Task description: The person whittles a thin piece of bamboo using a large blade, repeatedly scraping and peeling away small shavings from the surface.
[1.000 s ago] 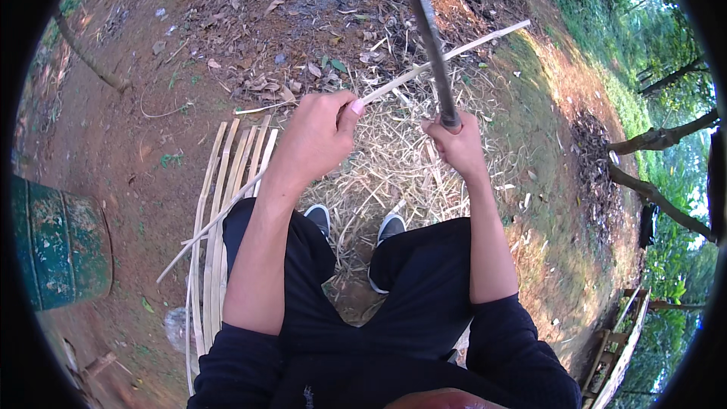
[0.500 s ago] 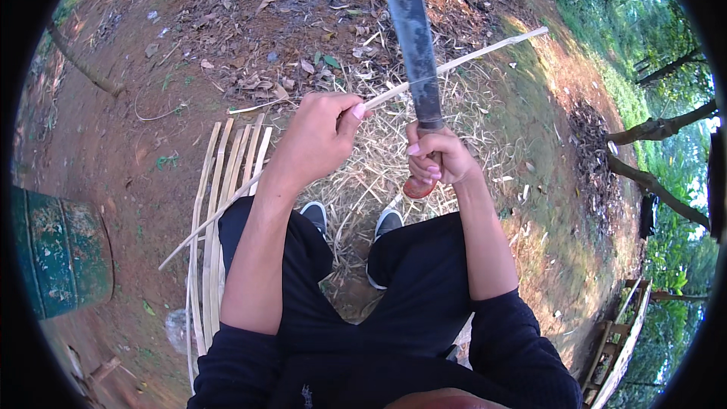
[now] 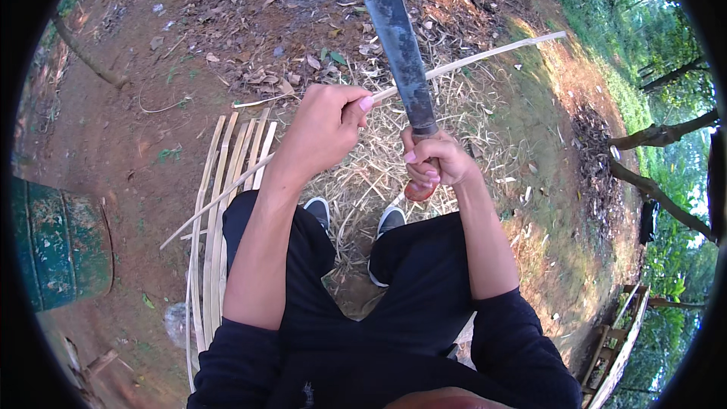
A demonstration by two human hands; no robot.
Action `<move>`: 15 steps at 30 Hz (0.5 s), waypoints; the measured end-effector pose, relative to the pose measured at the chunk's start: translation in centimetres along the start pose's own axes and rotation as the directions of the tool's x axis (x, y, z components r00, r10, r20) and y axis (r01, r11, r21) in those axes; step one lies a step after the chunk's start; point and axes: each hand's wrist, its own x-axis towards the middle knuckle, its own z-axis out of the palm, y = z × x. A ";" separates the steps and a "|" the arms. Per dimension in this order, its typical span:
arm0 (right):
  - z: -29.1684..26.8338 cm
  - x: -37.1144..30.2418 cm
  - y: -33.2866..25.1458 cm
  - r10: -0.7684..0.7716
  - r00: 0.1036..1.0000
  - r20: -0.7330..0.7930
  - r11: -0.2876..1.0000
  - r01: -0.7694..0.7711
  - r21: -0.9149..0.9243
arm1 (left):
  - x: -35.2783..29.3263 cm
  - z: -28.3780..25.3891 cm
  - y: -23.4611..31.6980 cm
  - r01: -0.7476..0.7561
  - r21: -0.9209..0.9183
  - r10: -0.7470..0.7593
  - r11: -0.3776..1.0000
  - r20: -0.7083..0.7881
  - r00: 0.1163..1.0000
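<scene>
My left hand (image 3: 324, 125) is closed around a long, thin pale strip of wood or bamboo (image 3: 492, 54). The strip slants from the lower left, behind my wrist, up to the far right. My right hand (image 3: 439, 157) grips a machete (image 3: 395, 39) by its reddish-brown handle, fingers wrapped round it. Its broad, dark, stained blade points away from me and leans left. The blade crosses over the strip to the right of my left hand, and I cannot tell how firmly they touch.
Several pale strips (image 3: 221, 170) lie beside my left leg. Thin shavings (image 3: 371, 182) cover the ground around my shoes. A green, worn metal drum (image 3: 64, 246) stands at the left. Branches (image 3: 659, 132) and a wooden bench-like frame (image 3: 617, 344) are at the right.
The machete's tip has swung left, so the blade leans more. The strip's far end has shifted slightly right. Both hands keep their grips.
</scene>
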 end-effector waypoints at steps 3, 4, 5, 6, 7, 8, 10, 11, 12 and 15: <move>-0.8 -0.4 -0.7 -0.082 0.995 0.064 0.994 0.077 0.077 | 0.0 -0.1 0.1 0.019 -0.027 -0.019 0.999 -0.007 1.000; -1.2 -0.3 -0.6 -0.107 0.989 0.104 0.987 0.093 0.128 | 0.0 0.0 0.0 0.009 -0.022 -0.009 1.000 -0.012 1.000; -1.3 -0.2 -0.4 -0.094 0.992 0.083 0.987 0.082 0.139 | 0.0 0.0 0.0 -0.002 -0.017 0.002 1.000 -0.016 1.000; -0.8 -0.2 -0.1 -0.083 0.995 0.059 0.986 0.073 0.151 | 0.0 0.0 0.0 0.010 -0.007 -0.010 1.000 -0.007 1.000; -0.3 -0.1 0.1 -0.071 0.997 0.034 0.985 0.064 0.163 | 0.0 0.0 0.1 0.021 0.003 -0.021 1.000 0.003 1.000; 0.2 -0.1 0.2 -0.041 0.999 -0.009 0.987 0.042 0.157 | 0.0 0.0 0.2 0.032 0.014 -0.032 0.999 0.014 0.999; 0.4 0.2 0.3 -0.011 1.000 0.005 0.997 0.011 0.075 | -0.1 0.0 0.0 -0.005 -0.001 0.005 1.000 -0.022 1.000; 0.5 0.3 0.4 0.004 1.000 0.011 0.999 -0.004 0.034 | -0.1 0.0 -0.1 -0.023 -0.007 0.023 1.000 -0.040 0.999; 0.4 0.4 0.5 0.004 1.000 0.006 1.000 -0.004 0.025 | 0.0 0.0 -0.2 -0.024 -0.006 0.023 1.000 -0.037 0.999; 0.1 0.0 -0.4 -0.070 0.997 -0.037 0.997 0.071 0.019 | 0.0 0.1 -0.4 -0.022 0.003 0.022 1.000 -0.029 0.999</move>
